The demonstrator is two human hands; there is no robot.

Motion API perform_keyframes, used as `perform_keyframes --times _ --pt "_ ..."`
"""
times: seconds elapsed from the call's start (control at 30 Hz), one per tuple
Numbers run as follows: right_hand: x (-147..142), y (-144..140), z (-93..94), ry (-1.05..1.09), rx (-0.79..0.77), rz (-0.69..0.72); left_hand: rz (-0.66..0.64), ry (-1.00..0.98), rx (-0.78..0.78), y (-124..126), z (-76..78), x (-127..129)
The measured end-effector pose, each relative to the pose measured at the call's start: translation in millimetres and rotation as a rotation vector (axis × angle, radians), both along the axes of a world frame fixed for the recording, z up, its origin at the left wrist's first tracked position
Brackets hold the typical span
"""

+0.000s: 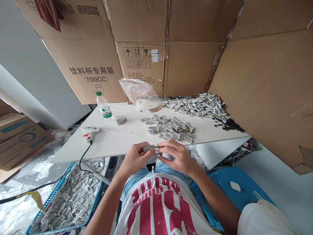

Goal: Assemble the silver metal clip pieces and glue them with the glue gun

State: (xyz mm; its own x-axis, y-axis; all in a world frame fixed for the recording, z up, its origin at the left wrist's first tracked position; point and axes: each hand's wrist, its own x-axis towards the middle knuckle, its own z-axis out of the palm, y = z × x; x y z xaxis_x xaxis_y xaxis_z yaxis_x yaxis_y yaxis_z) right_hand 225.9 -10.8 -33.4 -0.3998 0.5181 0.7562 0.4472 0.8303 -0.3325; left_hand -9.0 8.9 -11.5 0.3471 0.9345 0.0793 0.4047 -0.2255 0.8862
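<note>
Both hands meet at the near edge of the white surface (117, 140): the left hand (134, 159) and right hand (176, 156) each pinch an end of one metal clip (151, 149), fingers closed on it. Just beyond lies a pile of clips (171, 128). The cardboard box (90, 71) behind reads "700CC" under Chinese characters, near a green-labelled water bottle (104, 107) and a glue gun (91, 132).

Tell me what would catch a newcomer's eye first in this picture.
Probably the heaps of small metal clips spread over the far right of the white table, with cardboard walls behind. At the near edge, the left hand and right hand together hold one metal clip. A glue gun and a water bottle sit to the left.
</note>
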Motion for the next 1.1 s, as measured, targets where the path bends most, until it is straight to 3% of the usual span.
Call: perform_keyframes --times 0.2,0.4,0.5,0.6,0.77,0.83,0.93,1.1 --pt "-2.9 6.7 -11.3 -0.019 0.132 -0.012 -0.025 0.06 -0.046 0.6 -1.0 -0.9" --pt "9.7 13.9 -9.7 -0.03 0.191 -0.052 -0.022 0.025 -0.022 -0.4 1.2 1.7" --pt "37.5 24.6 -8.5 -0.017 0.182 -0.138 -0.028 0.016 -0.032 0.9 1.2 0.1" --pt "83.2 36.6 -15.5 0.013 0.153 -0.283 -0.039 0.005 -0.042 3.3 0.4 -3.2" --pt "167.2 44.5 -50.9 0.004 -0.083 -0.548 -0.057 0.006 -0.05 4.3 1.9 -3.9" --pt "190.2 44.2 -66.0 0.007 -0.176 -0.594 -0.062 0.017 -0.055 3.7 2.0 -2.4" --pt "207.7 45.8 -82.1 0.0 -0.229 -0.593 -0.063 0.048 -0.066 3.6 -1.1 -1.0" --pt "209.2 57.5 -94.2 -0.007 -0.275 -0.554 -0.083 0.064 -0.08 5.8 -8.5 -2.0"
